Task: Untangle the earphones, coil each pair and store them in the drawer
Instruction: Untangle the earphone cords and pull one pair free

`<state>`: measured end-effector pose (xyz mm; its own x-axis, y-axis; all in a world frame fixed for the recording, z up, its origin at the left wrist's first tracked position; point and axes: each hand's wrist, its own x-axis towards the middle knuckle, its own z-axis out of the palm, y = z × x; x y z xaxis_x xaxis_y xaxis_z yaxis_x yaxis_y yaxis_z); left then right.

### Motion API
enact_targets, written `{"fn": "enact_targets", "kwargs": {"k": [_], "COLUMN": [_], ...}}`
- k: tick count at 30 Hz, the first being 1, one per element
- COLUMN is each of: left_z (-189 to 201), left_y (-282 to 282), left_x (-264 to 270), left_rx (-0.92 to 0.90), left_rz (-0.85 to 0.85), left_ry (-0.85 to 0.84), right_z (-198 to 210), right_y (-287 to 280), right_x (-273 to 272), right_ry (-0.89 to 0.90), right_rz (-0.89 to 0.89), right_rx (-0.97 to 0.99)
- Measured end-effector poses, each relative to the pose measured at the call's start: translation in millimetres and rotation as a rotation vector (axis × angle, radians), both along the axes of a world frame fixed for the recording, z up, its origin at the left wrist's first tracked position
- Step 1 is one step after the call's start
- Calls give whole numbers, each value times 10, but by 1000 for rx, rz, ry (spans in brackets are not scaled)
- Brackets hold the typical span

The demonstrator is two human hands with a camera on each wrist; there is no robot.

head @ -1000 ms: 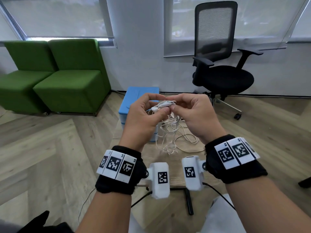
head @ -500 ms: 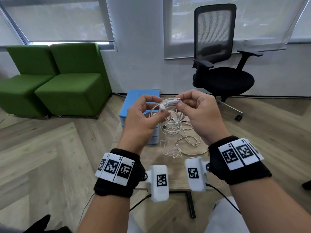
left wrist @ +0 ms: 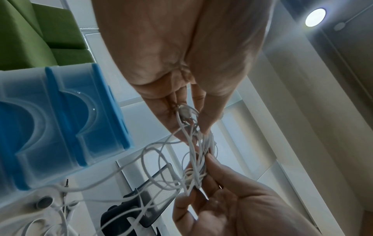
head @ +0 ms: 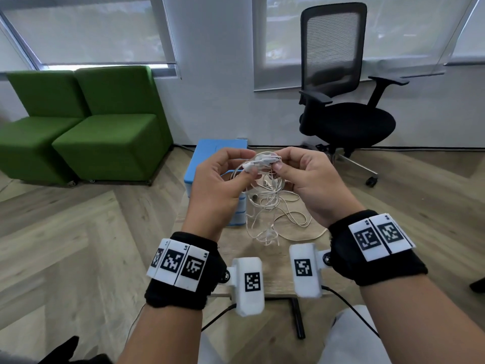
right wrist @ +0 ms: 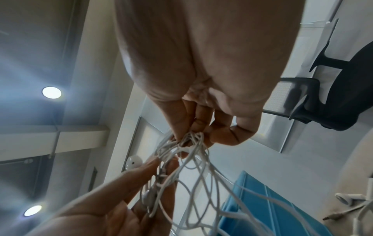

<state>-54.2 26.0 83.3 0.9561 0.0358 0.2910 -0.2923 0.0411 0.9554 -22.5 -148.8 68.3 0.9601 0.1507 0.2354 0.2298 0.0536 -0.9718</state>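
Closest, both hands are raised above the table (head: 278, 279): left hand (head: 217, 187) and right hand (head: 312, 185) each pinch the tangled earphones (head: 265, 195), whose loops trail onto it. Beyond stands the blue drawer (head: 210, 158).

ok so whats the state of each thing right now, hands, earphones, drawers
left hand: raised above the table, pinching the earphones
right hand: raised, pinching the same bundle
earphones: white, tangled, top held up, lower loops trailing on the table
drawers: blue, on the table; both fronts in the left wrist view look shut
office chair: unoccupied
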Motion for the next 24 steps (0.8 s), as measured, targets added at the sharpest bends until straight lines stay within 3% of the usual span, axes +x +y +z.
{"fn": "enact_targets", "kwargs": {"k": [24], "left_z": [80], "left_y": [82], "left_x": [-67], "left_rx": [-125], "left_rz": [-119], "left_ry": [40], "right_z": [86], "right_y": [22], "right_x": [-10], "right_ry": [64], "right_rz": [-40], "right_rx": [106]}}
